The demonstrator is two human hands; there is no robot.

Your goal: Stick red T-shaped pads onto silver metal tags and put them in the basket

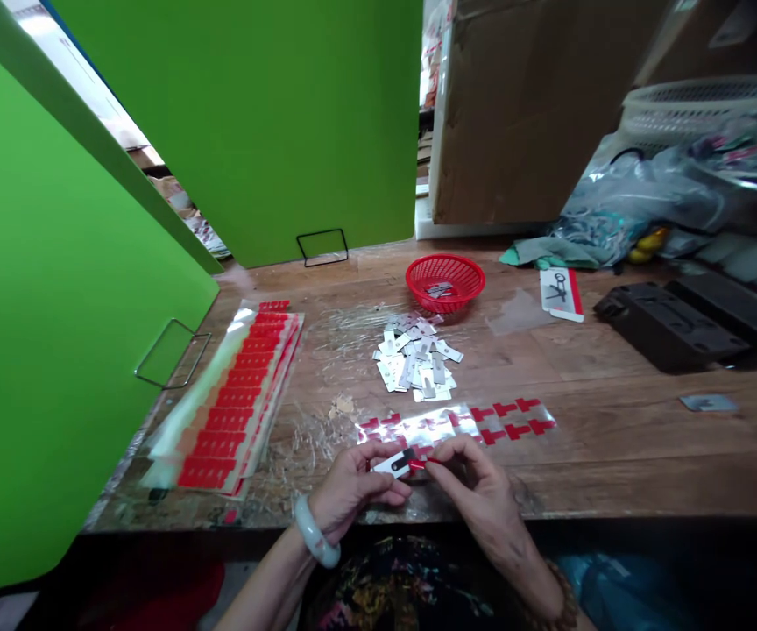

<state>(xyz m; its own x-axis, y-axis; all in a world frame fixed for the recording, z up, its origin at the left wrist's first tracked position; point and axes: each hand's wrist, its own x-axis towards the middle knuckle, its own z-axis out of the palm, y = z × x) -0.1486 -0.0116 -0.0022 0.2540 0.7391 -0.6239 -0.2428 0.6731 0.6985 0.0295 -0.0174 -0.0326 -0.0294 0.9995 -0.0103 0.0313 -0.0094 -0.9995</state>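
Note:
Between the fingers of my left hand (352,482) is a small metal plate (390,465) with a dark slot along its middle. My right hand (477,491) pinches a red sticker (417,464) at the plate's right end; the two touch or overlap there. Just beyond my hands lies a clear sheet (444,423) with rows of red T-shaped stickers, some spots on it bare. Behind that sheet is a loose heap of similar metal plates (418,358). A red plastic basket (445,282) with a few plates inside stands past the heap.
Stacked sheets of red stickers (240,399) lie at the left. Clear plastic scraps (316,438) litter the wood beside them. Green boards (253,131) and a cardboard box (523,114) wall the back. Dark plastic trays (674,324) and a single plate (708,403) are at the right.

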